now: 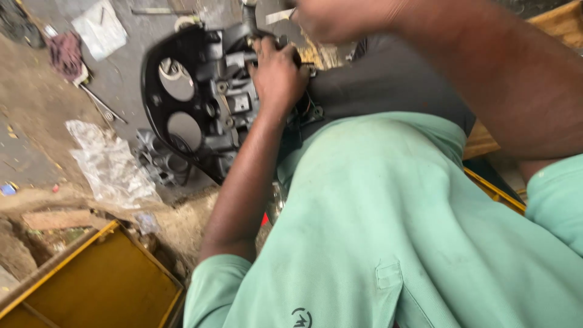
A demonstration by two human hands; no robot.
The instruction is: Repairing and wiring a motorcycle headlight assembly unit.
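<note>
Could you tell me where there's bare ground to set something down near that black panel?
Bare dirt lies left of the clear plastic sheet, below the maroon rag. Crowded around the black panel, where the left hand grips and the right hand works.

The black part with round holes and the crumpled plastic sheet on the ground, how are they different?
The black part is dark and stiff, with round holes; the plastic sheet is clear, crumpled and limp. The left hand grips the assembly behind the black part, while the plastic sheet lies untouched on the ground. The right hand is blurred above.

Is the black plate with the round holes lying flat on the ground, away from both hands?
No, the left hand grips the metal assembly bearing the black plate.
</note>
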